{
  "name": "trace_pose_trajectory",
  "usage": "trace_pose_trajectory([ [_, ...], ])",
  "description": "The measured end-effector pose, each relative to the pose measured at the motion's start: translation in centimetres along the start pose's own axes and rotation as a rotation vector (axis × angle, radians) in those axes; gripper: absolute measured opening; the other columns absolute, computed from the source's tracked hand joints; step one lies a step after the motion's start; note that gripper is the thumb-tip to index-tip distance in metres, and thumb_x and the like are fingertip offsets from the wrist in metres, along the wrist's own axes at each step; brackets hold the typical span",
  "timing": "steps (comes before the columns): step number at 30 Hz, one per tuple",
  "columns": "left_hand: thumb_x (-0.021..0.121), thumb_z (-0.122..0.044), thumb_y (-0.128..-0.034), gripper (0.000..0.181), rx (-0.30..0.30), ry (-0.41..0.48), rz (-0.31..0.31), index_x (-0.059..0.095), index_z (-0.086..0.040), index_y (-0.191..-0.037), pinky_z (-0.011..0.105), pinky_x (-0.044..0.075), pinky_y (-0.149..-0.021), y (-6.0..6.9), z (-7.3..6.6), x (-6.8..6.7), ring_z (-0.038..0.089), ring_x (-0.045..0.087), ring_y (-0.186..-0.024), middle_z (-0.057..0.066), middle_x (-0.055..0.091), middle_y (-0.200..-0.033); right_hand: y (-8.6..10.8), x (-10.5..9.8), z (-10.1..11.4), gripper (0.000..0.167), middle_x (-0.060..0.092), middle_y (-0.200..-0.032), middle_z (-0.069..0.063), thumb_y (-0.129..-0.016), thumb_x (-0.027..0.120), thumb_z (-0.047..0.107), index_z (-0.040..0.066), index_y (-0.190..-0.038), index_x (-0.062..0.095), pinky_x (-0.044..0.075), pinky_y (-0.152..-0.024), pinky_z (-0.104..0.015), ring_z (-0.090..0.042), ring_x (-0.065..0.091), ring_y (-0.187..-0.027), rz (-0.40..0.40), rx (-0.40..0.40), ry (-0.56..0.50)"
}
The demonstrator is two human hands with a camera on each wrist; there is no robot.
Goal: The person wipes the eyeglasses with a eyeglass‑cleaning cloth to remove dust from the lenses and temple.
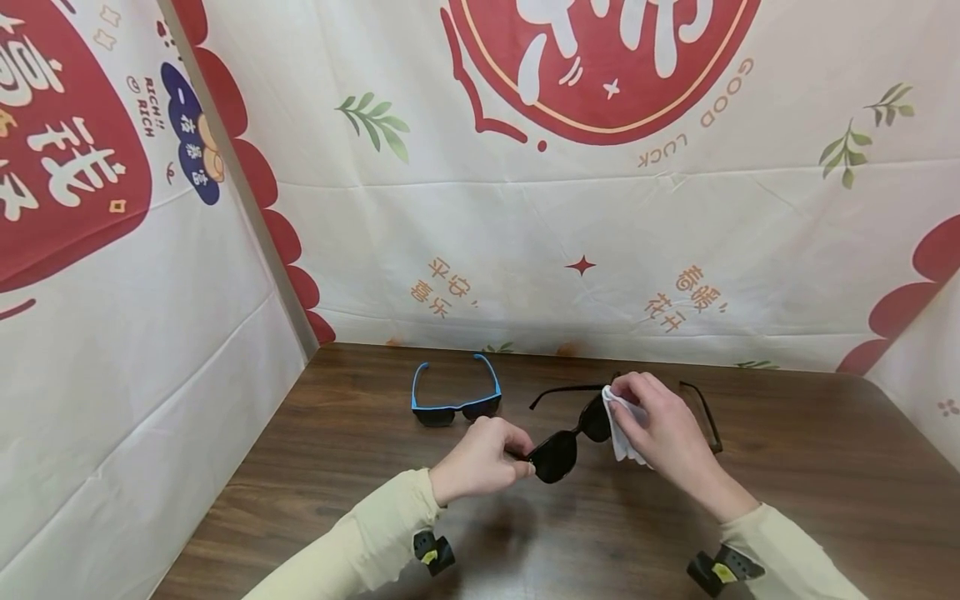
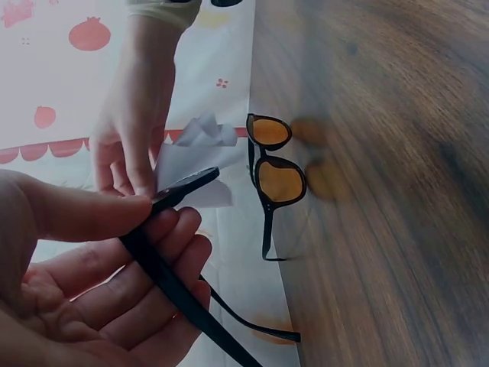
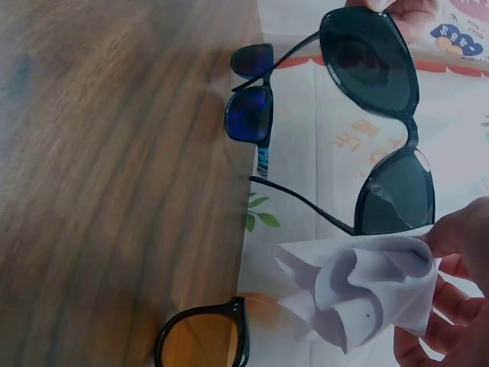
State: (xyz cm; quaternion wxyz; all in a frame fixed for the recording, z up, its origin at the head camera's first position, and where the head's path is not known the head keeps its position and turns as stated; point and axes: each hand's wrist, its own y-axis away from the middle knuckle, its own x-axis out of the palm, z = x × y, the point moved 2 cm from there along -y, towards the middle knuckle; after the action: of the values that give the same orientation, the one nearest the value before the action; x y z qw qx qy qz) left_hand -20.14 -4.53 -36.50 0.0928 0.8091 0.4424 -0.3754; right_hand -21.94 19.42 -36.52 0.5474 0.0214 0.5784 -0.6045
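Observation:
Black sunglasses (image 1: 557,456) with dark lenses are held up above the table between both hands. My left hand (image 1: 489,457) pinches their left end by the hinge, thumb on one side and fingers on the other in the left wrist view. In my right hand (image 1: 666,423) is a white cloth (image 3: 359,294), bunched and gripped between thumb and fingers. The cloth lies against the right end of the sunglasses, covering part of that lens in the head view. Both temples of the sunglasses are unfolded, pointing away from me.
Blue-framed sunglasses (image 1: 455,409) stand on the brown wooden table (image 1: 300,492), behind the left hand. Black-framed glasses with orange lenses (image 2: 280,181) sit at the right, partly hidden by the right hand in the head view. A printed white curtain (image 1: 525,242) closes off the back.

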Motion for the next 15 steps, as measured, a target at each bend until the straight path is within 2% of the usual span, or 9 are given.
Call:
trace_pose_trajectory([
  [5, 0.071, 0.001, -0.0804, 0.010, 0.004, -0.027, 0.000, 0.071, -0.008, -0.075, 0.017, 0.043, -0.063, 0.0, -0.1, 0.1, -0.004, 0.053, -0.063, -0.007, 0.068, -0.071, -0.2, 0.4, 0.9, 0.023, 0.058, -0.087, 0.002, -0.079, 0.073, -0.003, 0.008, -0.094, 0.061, 0.049, -0.063, -0.038, -0.013, 0.058, -0.075, 0.014, -0.030, -0.010],
  [11, 0.070, 0.002, -0.0819, 0.010, -0.021, 0.020, -0.024, 0.071, -0.006, -0.076, 0.019, 0.044, -0.061, 0.1, -0.1, 0.0, -0.001, 0.053, -0.063, -0.004, 0.068, -0.071, 0.3, 1.4, 2.4, 0.022, 0.055, -0.086, 0.004, -0.079, 0.074, 0.000, 0.011, -0.093, 0.060, 0.049, -0.059, -0.034, -0.011, 0.056, -0.072, 0.045, -0.105, -0.002],
  [15, 0.070, 0.003, -0.0813, 0.010, -0.023, 0.032, -0.036, 0.070, -0.006, -0.076, 0.020, 0.044, -0.061, 0.2, 0.0, -0.2, 0.001, 0.053, -0.063, -0.005, 0.067, -0.071, 0.8, 1.7, 2.5, 0.022, 0.055, -0.086, 0.004, -0.079, 0.074, 0.001, 0.012, -0.091, 0.060, 0.049, -0.058, -0.033, -0.012, 0.056, -0.071, 0.045, -0.133, 0.000],
])
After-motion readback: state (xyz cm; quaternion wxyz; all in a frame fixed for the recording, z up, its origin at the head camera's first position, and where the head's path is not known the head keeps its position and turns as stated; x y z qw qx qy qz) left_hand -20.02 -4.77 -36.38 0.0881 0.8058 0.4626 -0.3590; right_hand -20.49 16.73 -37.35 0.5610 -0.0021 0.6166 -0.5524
